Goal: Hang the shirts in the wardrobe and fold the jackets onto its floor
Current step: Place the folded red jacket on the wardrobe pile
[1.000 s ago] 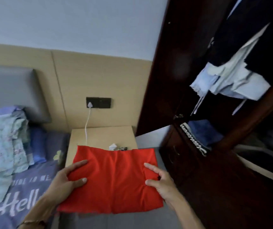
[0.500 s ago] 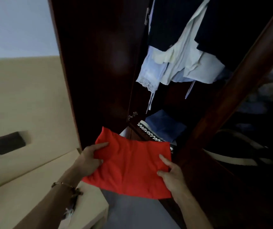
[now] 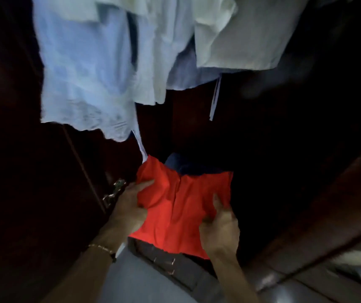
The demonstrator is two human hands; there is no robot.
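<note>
Two hands carry a folded red jacket (image 3: 181, 206) into the dark wardrobe (image 3: 33, 171), low in the middle of the frame. The left hand (image 3: 129, 206) and right hand (image 3: 218, 228) have fingers clamped on its side edges. Its long side runs left to right, far edge dipping onto blue clothes (image 3: 186, 166). Next, I think, lower it flat and let go. Pale shirts (image 3: 87, 73) hang above.

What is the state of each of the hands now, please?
Left hand: grips the left edge of the folded red garment.
Right hand: grips its right edge.
</note>
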